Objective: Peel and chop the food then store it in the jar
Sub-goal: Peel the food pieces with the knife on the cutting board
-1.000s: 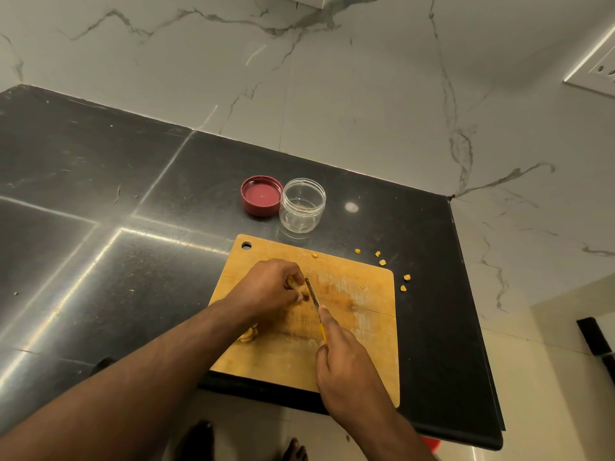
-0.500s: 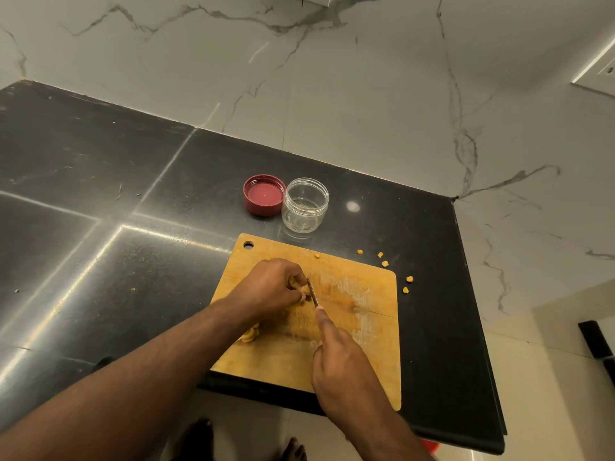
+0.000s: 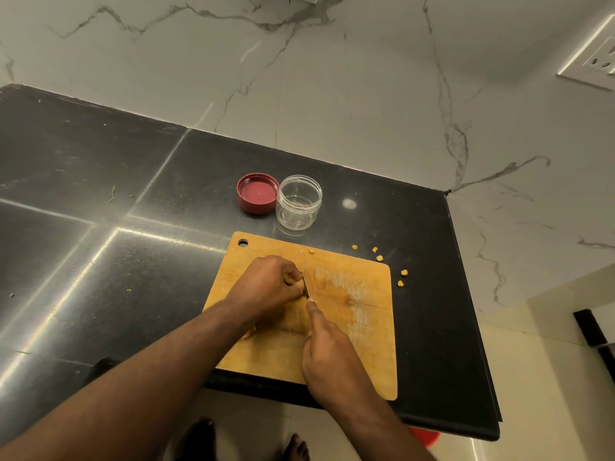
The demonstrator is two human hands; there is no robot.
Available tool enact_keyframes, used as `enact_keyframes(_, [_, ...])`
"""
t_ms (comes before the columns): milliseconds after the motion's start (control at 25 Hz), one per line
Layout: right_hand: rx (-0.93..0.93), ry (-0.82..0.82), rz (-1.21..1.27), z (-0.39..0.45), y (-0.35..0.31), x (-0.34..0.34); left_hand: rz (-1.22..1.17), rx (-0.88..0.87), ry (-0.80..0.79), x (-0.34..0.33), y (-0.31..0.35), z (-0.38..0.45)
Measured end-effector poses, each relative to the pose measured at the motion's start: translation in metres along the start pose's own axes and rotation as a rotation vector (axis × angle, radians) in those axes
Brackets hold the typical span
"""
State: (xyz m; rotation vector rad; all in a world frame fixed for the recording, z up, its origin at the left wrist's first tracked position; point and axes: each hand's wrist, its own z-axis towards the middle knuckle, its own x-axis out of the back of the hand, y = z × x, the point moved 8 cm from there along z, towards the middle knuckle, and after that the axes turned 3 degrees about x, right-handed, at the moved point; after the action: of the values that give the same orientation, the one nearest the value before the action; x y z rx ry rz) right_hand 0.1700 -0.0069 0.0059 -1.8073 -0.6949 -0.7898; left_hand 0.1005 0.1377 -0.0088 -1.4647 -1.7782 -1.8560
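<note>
Half a slip and that knife (image 3: 306,288) nicks the left hand (image 3: 266,283), whose fingers (image 3: 290,272) pinch the tiny food piece right beside the blade the right hand (image 3: 327,356) grips.

Dim warm light, countertop (image 3: 100,201) glare, wide-angle bowing

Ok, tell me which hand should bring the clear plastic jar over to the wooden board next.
Left, probably. The left hand only pins the small food piece and lies nearer the clear plastic jar; the right hand grips the knife.
</note>
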Motion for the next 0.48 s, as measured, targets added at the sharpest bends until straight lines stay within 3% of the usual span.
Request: enact_keyframes(480, [-0.043, 0.064, 0.180, -0.050, 0.022, 0.011, -0.023, 0.037, -0.052, -0.005, -0.007, -0.003])
